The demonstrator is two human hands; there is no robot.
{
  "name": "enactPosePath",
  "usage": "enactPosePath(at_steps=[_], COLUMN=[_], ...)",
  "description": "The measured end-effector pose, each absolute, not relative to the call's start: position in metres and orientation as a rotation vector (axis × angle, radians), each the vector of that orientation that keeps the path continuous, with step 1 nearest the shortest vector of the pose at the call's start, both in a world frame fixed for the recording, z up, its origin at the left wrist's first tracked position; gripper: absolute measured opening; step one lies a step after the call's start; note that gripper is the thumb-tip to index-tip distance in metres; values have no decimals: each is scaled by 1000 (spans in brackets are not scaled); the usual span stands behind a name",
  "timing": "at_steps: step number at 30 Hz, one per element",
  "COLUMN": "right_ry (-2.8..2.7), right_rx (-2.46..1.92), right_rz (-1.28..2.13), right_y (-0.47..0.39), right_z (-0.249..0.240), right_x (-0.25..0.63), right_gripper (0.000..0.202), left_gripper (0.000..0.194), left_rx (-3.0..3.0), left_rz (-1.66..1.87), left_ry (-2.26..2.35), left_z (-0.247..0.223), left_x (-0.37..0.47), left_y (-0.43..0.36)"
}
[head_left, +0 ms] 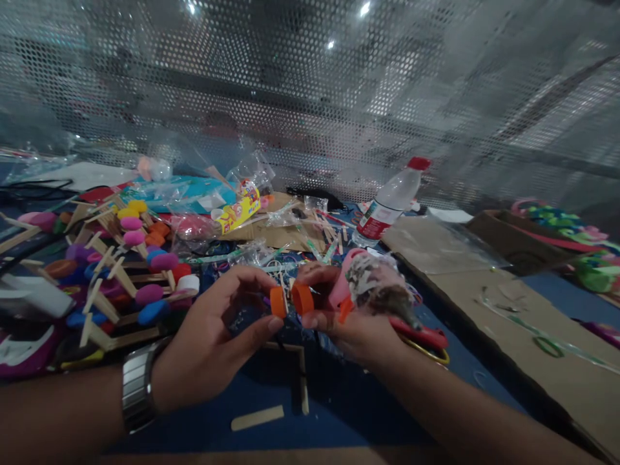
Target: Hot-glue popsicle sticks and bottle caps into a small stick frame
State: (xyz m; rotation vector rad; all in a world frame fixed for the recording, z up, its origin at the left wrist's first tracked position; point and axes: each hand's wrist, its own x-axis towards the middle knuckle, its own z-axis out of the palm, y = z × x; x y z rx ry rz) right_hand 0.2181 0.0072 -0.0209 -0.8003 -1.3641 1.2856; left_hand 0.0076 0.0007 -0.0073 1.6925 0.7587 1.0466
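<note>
My left hand [206, 342] pinches an orange cap-like ring [277, 302] between thumb and fingers, with a pale edge on its right side. Just to the right, my right hand [358, 332] grips a second orange ring [303, 299], its hollow side partly showing. The two rings face each other with a narrow gap between them. Below, a flat craft stick [256, 418] lies on the blue table [358, 420], near an angled piece made of sticks [303, 381]. Beyond my right hand sits a crumpled, pinkish-grey wad [382, 284], partly hidden.
Left, wooden sticks and coloured round pieces form a heap [140, 278]. A red-capped bottle [387, 203] leans at the back, beside a yellow packet [241, 213]. Cardboard [513, 323] covers the right side. A red and yellow object [421, 334] lies beyond my right wrist.
</note>
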Motion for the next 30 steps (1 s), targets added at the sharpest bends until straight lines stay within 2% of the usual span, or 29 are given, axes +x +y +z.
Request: enactPosePath(at_steps=[7, 30], right_ry=[-1425, -1510], right_rx=[-770, -854], right_rz=[1010, 984], right_y=[0, -4], right_z=[-20, -18], right_x=[213, 216], right_gripper=[38, 38], left_gripper=[28, 30], left_rx=[1738, 1835], left_rz=[994, 1034], left_ry=[752, 714], left_z=[-10, -13], left_x=[5, 8], left_y=[-1, 1])
